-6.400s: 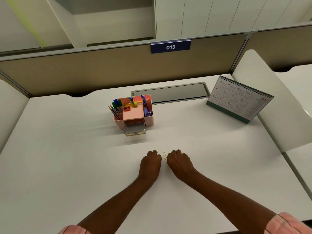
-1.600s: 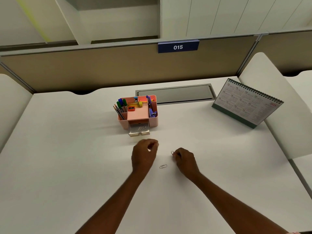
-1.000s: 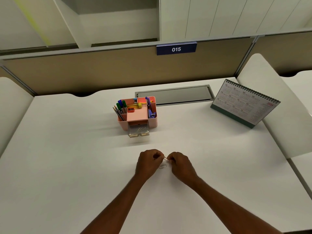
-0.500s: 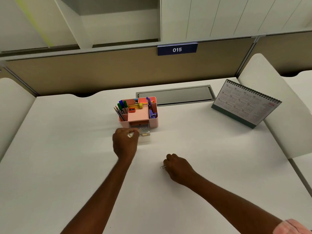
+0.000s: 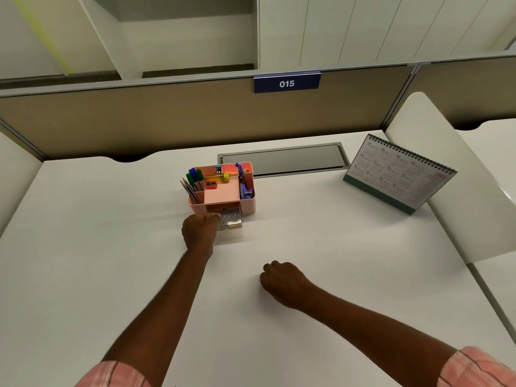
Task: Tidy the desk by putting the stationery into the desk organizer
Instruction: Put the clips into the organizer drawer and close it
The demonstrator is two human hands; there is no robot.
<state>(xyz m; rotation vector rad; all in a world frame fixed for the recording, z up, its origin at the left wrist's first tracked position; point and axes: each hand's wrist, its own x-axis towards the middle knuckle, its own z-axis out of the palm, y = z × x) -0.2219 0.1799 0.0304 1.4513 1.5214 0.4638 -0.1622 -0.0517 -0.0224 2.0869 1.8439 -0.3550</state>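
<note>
Desk organizer point(image 5: 248, 205), one, its one clear drawer point(image 5: 232, 219) at left hand point(image 5: 198, 233).

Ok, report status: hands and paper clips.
Left hand curled at clear drawer of pink organizer, paper clips inside. Right hand curled on desk, hold unclear. Nothing blocking the drawer.

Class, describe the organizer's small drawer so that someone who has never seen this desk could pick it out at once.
On the white desk, below the blue 015 sign, stands a pink organizer. The drawer juts from the bottom of its near side, by the left hand. Unlike the pink compartments above, it is clear, with paper clips inside.
</note>
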